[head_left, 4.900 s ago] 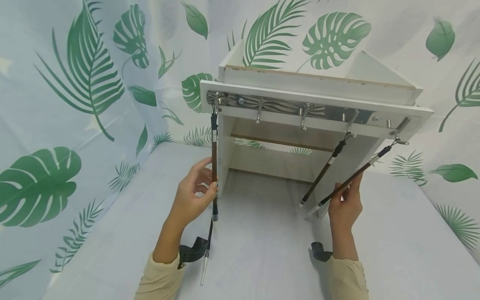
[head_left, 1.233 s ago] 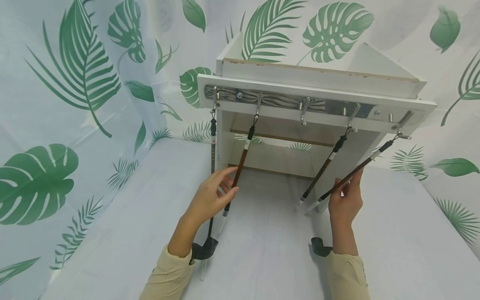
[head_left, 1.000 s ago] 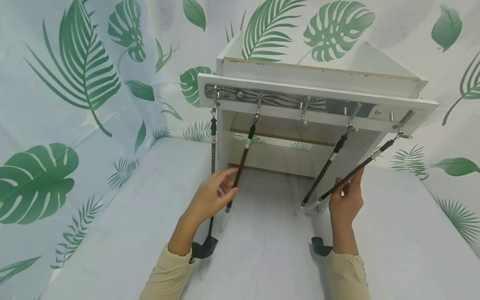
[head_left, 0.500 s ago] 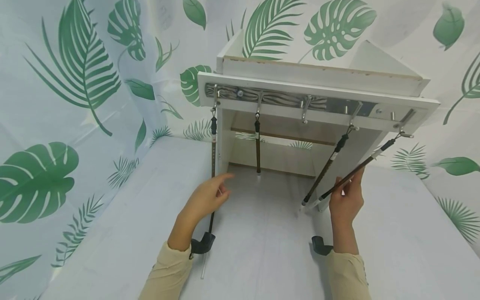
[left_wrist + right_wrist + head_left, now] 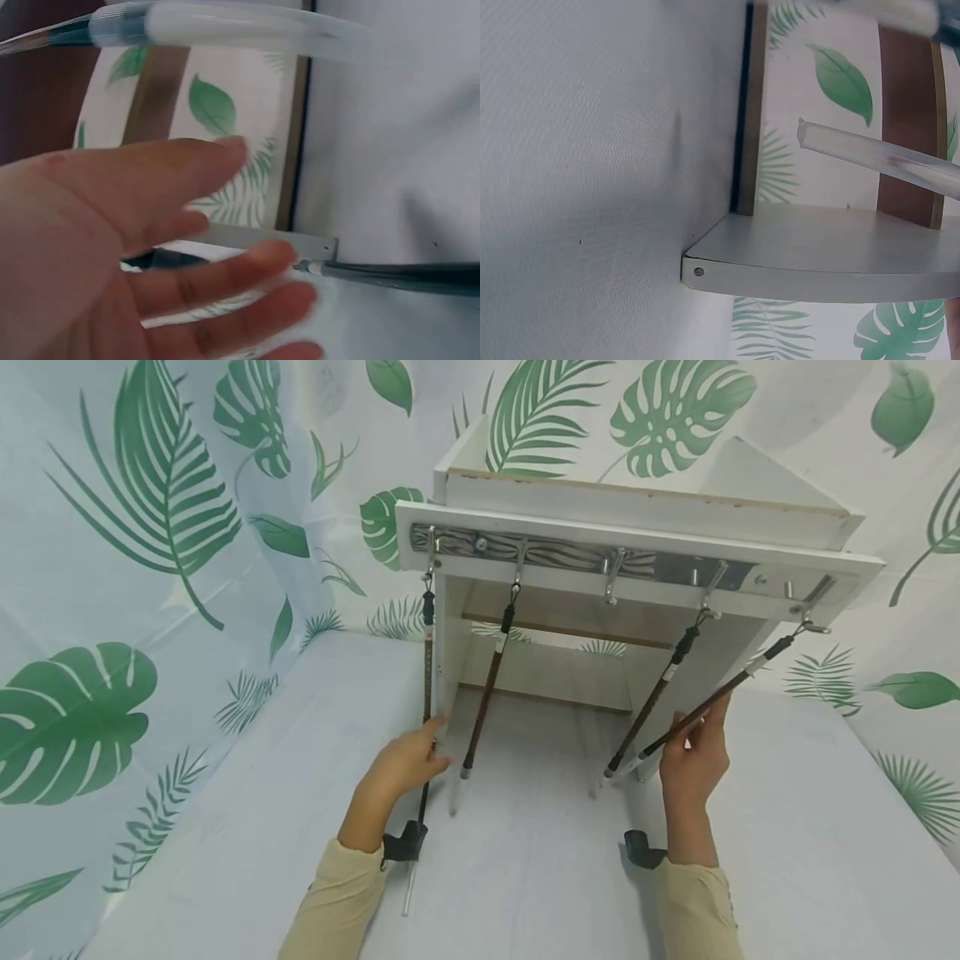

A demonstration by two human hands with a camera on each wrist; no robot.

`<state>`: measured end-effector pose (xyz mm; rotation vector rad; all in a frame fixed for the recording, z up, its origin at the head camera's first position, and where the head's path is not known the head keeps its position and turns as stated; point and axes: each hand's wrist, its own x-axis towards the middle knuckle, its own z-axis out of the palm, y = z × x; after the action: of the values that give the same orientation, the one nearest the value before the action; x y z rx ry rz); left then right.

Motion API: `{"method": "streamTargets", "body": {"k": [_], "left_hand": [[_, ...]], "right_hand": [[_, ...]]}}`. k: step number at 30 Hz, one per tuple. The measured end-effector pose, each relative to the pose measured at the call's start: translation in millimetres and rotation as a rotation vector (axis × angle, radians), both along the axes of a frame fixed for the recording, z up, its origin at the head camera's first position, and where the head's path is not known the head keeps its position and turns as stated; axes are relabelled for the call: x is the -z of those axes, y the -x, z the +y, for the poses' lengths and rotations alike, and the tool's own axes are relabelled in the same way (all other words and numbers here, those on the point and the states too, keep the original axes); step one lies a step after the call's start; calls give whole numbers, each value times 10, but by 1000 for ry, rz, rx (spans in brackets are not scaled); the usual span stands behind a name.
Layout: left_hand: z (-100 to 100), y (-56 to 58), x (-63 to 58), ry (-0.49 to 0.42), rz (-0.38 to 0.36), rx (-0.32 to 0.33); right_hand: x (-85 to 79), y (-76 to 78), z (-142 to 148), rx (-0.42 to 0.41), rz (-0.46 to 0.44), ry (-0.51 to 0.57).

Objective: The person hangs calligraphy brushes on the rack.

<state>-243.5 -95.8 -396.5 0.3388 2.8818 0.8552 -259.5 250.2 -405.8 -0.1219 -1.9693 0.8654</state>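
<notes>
Calligraphy brushes with black ends, brown handles and clear caps hang by loops from a hook rail [image 5: 577,556] in the head view. My left hand [image 5: 401,764] has relaxed fingers and holds nothing; its fingertips overlap the leftmost brush [image 5: 428,668]. Beside it, the second brush [image 5: 489,693] hangs tilted and loose. My right hand [image 5: 693,764] pinches the rightmost brush [image 5: 723,693] partway down its handle. Just left of that hangs another brush [image 5: 652,702]. A clear cap [image 5: 877,154] shows in the right wrist view, where my hand is almost wholly out of sight.
The rail is fixed to a white shelf unit [image 5: 637,506] with an opening below. Its middle hook [image 5: 613,581] carries no brush. Black wrist mounts [image 5: 405,842] sit on both wrists. A leaf-patterned cloth [image 5: 315,410] hangs behind and to the left of the pale table [image 5: 540,860].
A brush first held by my left hand at the left hook now hangs from the second hook, released and swinging. My left hand has drawn back leftward. My right hand keeps its grip.
</notes>
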Motion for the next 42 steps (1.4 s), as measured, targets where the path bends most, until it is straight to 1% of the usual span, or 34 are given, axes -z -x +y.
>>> {"method": "streamTargets", "body": {"k": [2,4,8,13,16,22,24,27,30,33,38,42], "left_hand": [[2,-3,23,37,-54,-16],[6,-10,46,54,-99,-35],[12,-15,105,23,-161,-57],[5,-8,196,-13,-215,-81],[-6,2,261,-17,-221,-99],[-30,51,376,-36,-193,-138],[-40,73,404,-37,-195,-149],[-54,103,436,-32,-211,-148],[-64,126,446,-40,-231,-141],[-85,139,439,-46,-236,-132],[-153,148,420,-63,-239,-151],[-216,146,399,-87,-252,-145]], "right_hand": [[-1,2,2,3,0,-1],[-1,6,5,4,2,-3],[3,13,8,3,5,-5],[-2,9,3,-5,1,-1],[-6,9,-4,-10,0,-1],[0,16,-7,-10,16,-8],[1,12,-7,-5,23,-8],[1,3,-7,1,23,-1],[-2,0,1,-5,15,11],[-3,2,9,-10,8,13],[1,6,7,-7,1,6],[-10,5,-4,-10,-1,9]]}}
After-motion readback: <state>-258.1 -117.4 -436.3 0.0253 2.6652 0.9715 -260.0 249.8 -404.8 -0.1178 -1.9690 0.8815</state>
